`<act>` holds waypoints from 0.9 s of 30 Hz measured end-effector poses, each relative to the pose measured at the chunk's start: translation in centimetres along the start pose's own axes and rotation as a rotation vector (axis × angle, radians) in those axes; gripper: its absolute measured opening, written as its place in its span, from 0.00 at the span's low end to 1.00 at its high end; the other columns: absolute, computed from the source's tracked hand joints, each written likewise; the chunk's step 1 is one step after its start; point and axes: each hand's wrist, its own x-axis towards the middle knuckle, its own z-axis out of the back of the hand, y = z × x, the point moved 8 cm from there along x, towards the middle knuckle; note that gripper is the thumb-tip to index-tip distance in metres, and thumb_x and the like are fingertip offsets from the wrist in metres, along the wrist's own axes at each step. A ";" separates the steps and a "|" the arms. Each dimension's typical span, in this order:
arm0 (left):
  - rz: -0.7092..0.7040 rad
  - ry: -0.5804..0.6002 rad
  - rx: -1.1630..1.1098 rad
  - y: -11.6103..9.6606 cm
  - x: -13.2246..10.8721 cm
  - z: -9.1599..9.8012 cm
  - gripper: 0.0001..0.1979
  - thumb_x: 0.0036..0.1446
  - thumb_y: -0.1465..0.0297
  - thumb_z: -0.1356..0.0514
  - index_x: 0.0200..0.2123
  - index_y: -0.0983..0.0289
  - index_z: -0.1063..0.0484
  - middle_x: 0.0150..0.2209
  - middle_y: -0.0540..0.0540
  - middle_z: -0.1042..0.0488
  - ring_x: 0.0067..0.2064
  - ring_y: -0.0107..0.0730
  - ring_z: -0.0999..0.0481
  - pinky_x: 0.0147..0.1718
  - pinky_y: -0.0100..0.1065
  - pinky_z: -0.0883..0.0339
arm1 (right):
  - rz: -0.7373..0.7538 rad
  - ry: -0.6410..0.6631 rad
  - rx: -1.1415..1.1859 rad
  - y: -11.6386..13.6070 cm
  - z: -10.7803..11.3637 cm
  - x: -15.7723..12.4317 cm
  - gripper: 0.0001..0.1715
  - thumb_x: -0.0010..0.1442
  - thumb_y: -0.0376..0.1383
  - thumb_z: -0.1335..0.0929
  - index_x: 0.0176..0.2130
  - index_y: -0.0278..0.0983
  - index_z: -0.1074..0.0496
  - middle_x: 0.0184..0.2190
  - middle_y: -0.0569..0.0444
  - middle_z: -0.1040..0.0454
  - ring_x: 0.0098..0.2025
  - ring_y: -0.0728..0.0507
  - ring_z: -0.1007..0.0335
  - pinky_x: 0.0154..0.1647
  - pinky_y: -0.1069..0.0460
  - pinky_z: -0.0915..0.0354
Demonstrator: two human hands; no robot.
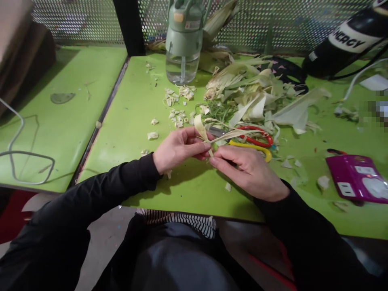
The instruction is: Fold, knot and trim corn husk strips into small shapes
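Note:
Between my hands, just above the green table (121, 125), is a narrow pale corn husk strip (200, 127), bent and crossed over itself. My left hand (182, 147) pinches the strip between thumb and fingers. Close beside it, my right hand (250, 169) has its thumb and forefinger pressed together at the strip's lower end; the curled fingers partly hide the grip. Scissors (253, 139) with one red and one yellow handle lie just behind my right hand. Small folded husk pieces (178, 116) are scattered beyond my left hand.
A heap of corn husks (251, 89) lies at the back. A green-lidded water bottle (183, 44) stands left of it, against a mesh screen (87, 20). A purple packet (357, 178) is at right, a black bottle (342, 42) behind. A cable (18, 131) lies left.

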 end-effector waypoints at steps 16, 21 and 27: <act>0.026 -0.212 -0.220 -0.2 0.5 1.4 0.16 0.57 0.79 0.48 0.47 0.66 0.27 0.43 0.55 0.21 0.45 0.28 0.22 0.52 0.33 0.30 | -0.460 -0.147 0.598 -4.9 -2.2 -0.2 0.31 0.62 0.60 0.37 0.36 0.37 0.25 0.30 0.53 0.27 0.26 0.51 0.37 0.22 0.55 0.43; -0.024 -0.087 -0.186 0.9 0.4 -0.1 0.15 0.60 0.74 0.46 0.50 0.65 0.27 0.41 0.54 0.21 0.33 0.23 0.26 0.44 0.32 0.29 | -0.443 -0.123 0.569 -3.9 -3.2 0.5 0.27 0.61 0.56 0.33 0.28 0.36 0.29 0.24 0.56 0.29 0.23 0.52 0.40 0.22 0.55 0.44; -0.125 -0.065 0.121 0.3 0.9 0.8 0.08 0.58 0.75 0.38 0.42 0.67 0.24 0.34 0.51 0.23 0.34 0.24 0.27 0.41 0.30 0.31 | -0.400 -0.182 0.556 -3.6 -2.1 -0.1 0.16 0.63 0.42 0.34 0.27 0.37 0.31 0.20 0.61 0.35 0.21 0.53 0.44 0.22 0.55 0.46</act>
